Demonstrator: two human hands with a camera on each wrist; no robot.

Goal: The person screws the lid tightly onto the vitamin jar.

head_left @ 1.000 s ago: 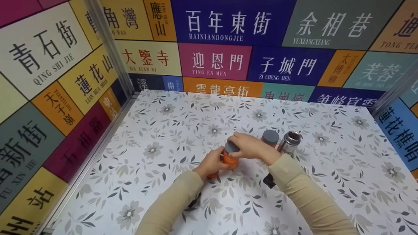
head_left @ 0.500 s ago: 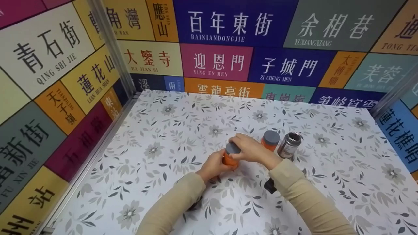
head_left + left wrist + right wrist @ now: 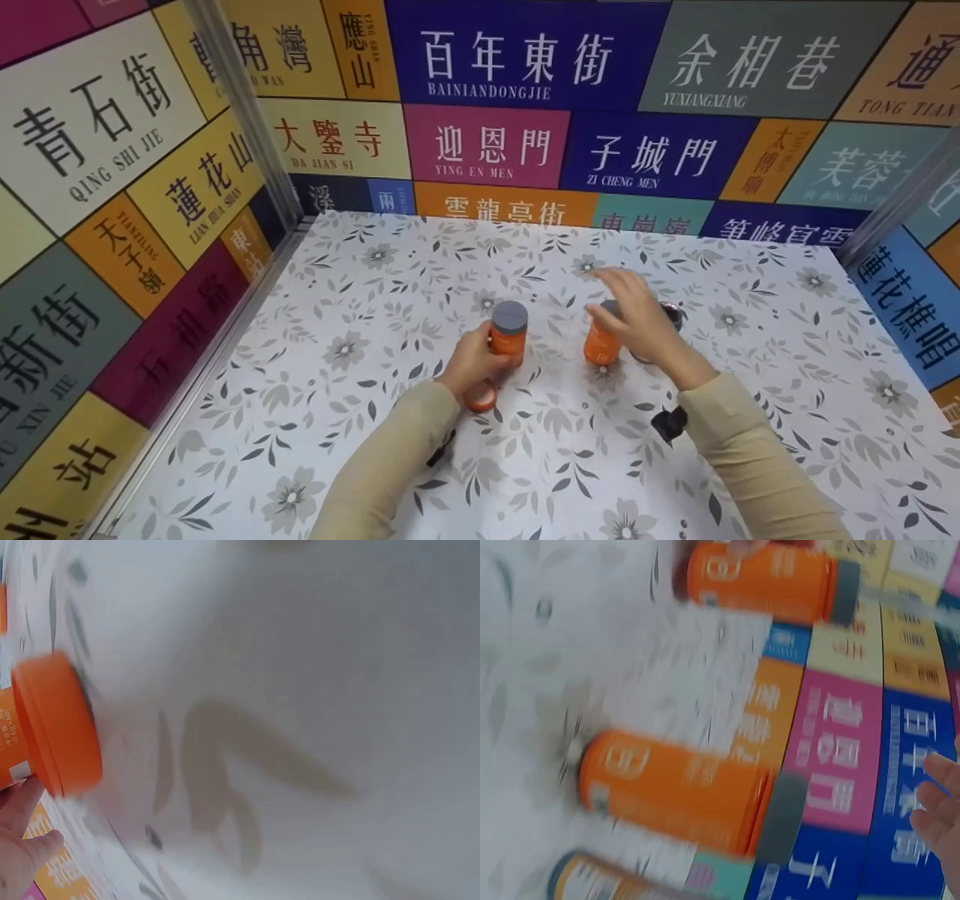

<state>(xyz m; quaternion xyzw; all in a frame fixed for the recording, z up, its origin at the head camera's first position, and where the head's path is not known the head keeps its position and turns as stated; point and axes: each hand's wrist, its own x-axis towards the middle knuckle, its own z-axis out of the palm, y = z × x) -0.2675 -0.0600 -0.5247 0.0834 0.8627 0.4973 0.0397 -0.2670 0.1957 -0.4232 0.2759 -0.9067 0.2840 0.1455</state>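
My left hand grips an orange bottle with a grey lid, standing upright. Right beside that wrist lies a round orange lid, which looms large in the left wrist view. A second orange bottle, also grey-lidded, stands further right. My right hand is raised by this bottle with fingers spread, partly covering its lid. In the right wrist view, a gap shows between those fingers and the second bottle; they hold nothing.
Behind my right hand is an open-topped metallic container, mostly hidden. A white floral cloth covers the table. Printed panels wall in the back and sides. Black wrist cameras sit near the cuffs.
My right hand has let go of the left bottle's lid and moved right to the second bottle. My left hand has shifted the held bottle slightly left and away from me.
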